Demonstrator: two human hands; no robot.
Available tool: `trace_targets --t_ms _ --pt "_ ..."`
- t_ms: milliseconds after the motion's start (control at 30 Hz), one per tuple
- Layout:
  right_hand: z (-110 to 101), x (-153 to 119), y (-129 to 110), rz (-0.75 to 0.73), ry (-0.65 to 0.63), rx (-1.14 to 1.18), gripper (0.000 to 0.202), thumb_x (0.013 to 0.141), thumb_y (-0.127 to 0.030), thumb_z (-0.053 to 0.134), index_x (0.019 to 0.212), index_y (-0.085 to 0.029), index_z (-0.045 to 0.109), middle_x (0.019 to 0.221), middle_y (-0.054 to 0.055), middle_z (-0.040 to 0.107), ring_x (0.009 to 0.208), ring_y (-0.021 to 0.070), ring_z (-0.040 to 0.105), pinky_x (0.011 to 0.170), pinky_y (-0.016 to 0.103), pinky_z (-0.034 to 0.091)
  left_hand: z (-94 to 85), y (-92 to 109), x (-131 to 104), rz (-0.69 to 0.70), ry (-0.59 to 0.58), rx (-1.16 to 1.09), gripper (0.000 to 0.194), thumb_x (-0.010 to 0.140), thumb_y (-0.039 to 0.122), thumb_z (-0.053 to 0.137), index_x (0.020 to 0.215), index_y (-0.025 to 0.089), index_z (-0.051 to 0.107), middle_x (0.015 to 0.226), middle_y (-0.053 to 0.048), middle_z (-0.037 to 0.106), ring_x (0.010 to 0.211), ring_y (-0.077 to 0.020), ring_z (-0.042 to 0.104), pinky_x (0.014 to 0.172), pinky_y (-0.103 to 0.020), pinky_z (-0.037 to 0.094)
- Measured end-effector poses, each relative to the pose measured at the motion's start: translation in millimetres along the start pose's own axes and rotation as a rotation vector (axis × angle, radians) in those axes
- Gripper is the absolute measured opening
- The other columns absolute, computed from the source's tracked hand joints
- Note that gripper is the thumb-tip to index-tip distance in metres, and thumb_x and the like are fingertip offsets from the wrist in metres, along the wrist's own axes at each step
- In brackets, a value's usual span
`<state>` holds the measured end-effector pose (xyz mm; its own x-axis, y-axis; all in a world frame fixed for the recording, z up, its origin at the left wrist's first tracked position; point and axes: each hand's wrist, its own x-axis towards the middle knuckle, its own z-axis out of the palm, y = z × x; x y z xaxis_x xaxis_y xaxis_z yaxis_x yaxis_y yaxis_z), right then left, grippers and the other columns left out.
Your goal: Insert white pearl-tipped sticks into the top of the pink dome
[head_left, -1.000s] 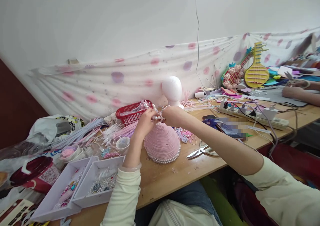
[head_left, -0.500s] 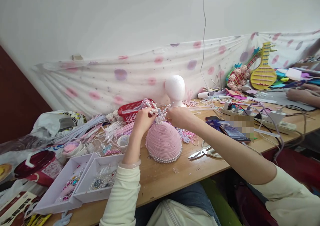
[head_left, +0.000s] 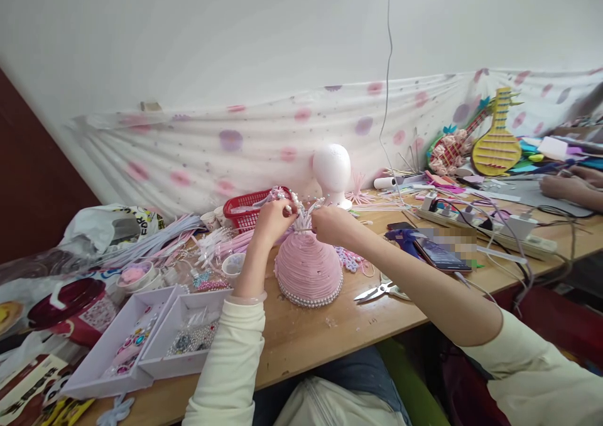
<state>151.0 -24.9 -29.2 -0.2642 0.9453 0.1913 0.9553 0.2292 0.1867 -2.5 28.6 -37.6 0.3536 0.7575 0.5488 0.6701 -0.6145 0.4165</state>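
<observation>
A pink dome (head_left: 308,269) wound with cord, edged with pearl beads at its base, rests on the wooden table. From its top rises a tuft of white and pale stems with beads (head_left: 304,215). My left hand (head_left: 273,220) pinches a beaded strand on the left of the tuft. On the right side, my right hand (head_left: 332,226) is closed at the base of the tuft, with a thin pale strand running from its fingers across the tuft. A white foam head (head_left: 331,169) stands just behind.
White trays of beads (head_left: 186,341), a red basket (head_left: 242,211) and bundled pale strips lie left. Scissors (head_left: 379,291), a phone (head_left: 443,253) and power strips with cables (head_left: 509,231) are right. Another person's hands (head_left: 572,186) are at the far right.
My right hand has shifted slightly left and down to the tuft's base, where a pale strand now shows. My left hand stays by the beads. The view has shifted slightly.
</observation>
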Motion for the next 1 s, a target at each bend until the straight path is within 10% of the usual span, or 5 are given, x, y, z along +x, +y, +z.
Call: trace_targets --t_ms 1000 --pt "-16 -11 -6 -0.284 0.026 -0.246 0.023 0.077 -0.002 0.052 0.084 -0.009 0.073 0.083 0.019 0.071 0.080 0.0248 0.068 0.067 0.030 0.045 2.4 -5 18 0.019 -0.011 -0.092 0.014 0.071 0.015 0.058 0.078 0.015 0.070 0.079 -0.006 0.073 0.079 -0.0201 0.065 0.069 -0.026 0.047"
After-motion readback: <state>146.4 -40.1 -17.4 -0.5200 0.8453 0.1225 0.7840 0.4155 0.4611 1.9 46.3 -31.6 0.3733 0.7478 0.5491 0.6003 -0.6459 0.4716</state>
